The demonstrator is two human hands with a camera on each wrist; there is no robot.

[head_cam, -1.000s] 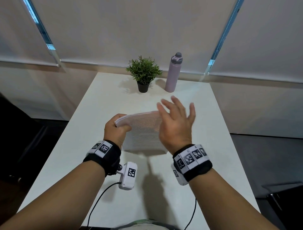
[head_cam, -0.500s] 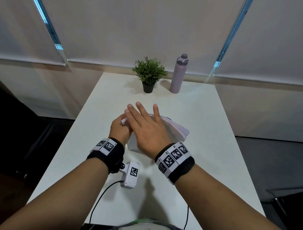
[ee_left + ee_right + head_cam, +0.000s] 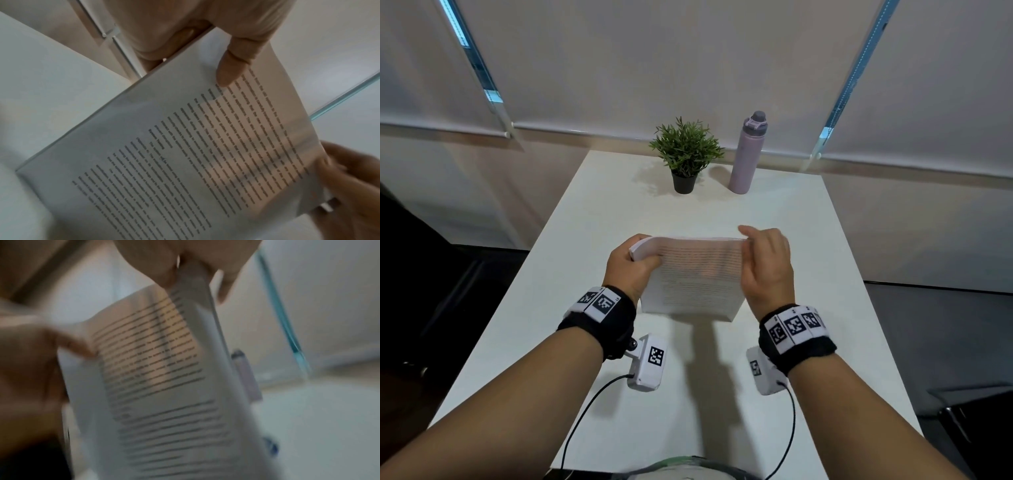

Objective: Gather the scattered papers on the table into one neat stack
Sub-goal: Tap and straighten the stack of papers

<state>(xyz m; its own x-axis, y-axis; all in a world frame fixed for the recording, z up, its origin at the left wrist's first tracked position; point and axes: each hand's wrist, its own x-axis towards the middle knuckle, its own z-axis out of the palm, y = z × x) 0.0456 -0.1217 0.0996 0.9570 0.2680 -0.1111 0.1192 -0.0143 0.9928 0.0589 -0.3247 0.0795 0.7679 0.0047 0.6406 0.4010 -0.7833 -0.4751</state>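
The left hand (image 3: pixel 631 265) curls its fingers (image 3: pixel 228 71) round the left edge of one stack of white printed paper sheets (image 3: pixel 693 277), propped upright with its lower edge on the white worktop (image 3: pixel 808 240), probably so the edges can be squared. The right hand (image 3: pixel 767 267) pinches the right top corner, steadying it. Behind stand one small green potted plant (image 3: pixel 686 154) and one lilac water bottle (image 3: pixel 748 154).

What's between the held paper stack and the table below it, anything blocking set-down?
Nothing visible. Left hand and right hand grip the paper stack upright over bare table; plant and bottle stand at the far edge.
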